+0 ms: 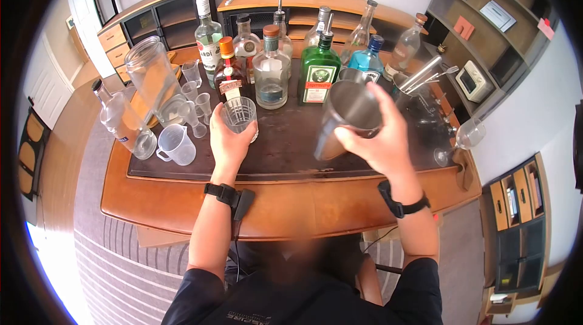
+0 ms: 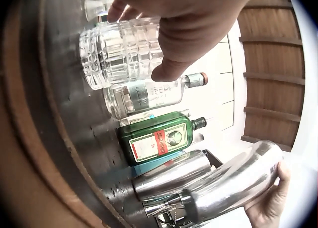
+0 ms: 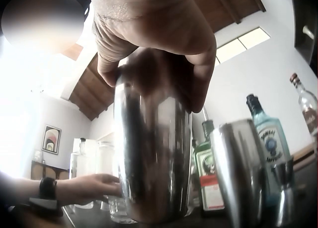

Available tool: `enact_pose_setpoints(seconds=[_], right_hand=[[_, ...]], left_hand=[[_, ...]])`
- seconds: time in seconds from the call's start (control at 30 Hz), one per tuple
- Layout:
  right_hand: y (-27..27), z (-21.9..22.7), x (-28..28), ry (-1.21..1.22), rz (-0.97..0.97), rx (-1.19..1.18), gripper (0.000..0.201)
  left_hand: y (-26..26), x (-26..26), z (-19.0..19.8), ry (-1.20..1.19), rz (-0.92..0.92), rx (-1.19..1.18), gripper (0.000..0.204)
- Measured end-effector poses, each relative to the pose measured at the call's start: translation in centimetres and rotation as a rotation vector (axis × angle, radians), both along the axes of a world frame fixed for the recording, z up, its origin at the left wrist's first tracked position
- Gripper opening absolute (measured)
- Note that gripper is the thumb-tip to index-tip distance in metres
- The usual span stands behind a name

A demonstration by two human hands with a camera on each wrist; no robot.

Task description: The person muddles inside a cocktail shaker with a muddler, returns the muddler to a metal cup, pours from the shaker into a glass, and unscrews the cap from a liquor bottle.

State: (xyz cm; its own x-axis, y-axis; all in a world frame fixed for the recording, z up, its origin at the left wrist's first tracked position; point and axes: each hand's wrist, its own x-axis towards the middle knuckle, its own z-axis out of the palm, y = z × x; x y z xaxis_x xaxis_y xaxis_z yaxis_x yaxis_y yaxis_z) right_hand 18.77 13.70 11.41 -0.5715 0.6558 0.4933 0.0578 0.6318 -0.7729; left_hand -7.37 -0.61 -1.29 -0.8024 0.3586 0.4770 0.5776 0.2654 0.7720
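My left hand point(image 1: 228, 146) grips a clear cut-glass tumbler point(image 1: 238, 114), thumb and fingers on either side. The tumbler's patterned wall point(image 2: 117, 51) fills the upper part of the left wrist view, its base close to the dark tabletop. With my right hand point(image 1: 385, 137) I hold a polished metal shaker tin point(image 1: 340, 118) near its rim. This tin is raised and tilted in the left wrist view, with the fingers around its upper end. Behind it stands a second metal tin point(image 3: 241, 168), beside a jigger point(image 3: 284, 190).
Several bottles line the back, including a green Jägermeister bottle point(image 1: 318, 73) and a blue one point(image 1: 366, 61). At left are a plastic measuring jug point(image 1: 177, 145), small glasses point(image 1: 193, 117), a large glass jar point(image 1: 155, 76) and a clear bottle point(image 1: 121, 118). A stemmed glass point(image 1: 469, 135) stands at right.
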Motion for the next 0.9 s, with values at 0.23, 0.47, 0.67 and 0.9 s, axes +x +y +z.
enact_pose_setpoints(seconds=[0.23, 0.47, 0.67, 0.9], right_hand=[[0.4, -4.4, -3.8, -0.086, 0.035, 0.094, 0.091], [1.0, -4.9, -4.7, -0.072, 0.083, 0.078, 0.098], [1.3, -5.0, -4.4, -0.050, 0.163, -0.013, 0.107], [1.1, -3.1, -0.6, 0.000, 0.088, -0.163, 0.077]], left_hand=[[0.0, 0.7, 1.1, 0.135, 0.088, -0.040, 0.094], [-1.1, 2.5, 3.6, 0.143, -0.325, 0.241, 0.082], [0.7, 4.3, 3.5, -0.082, -0.685, 0.082, 0.109], [4.6, 9.0, 3.9, -0.360, -0.862, 0.230, 0.112]])
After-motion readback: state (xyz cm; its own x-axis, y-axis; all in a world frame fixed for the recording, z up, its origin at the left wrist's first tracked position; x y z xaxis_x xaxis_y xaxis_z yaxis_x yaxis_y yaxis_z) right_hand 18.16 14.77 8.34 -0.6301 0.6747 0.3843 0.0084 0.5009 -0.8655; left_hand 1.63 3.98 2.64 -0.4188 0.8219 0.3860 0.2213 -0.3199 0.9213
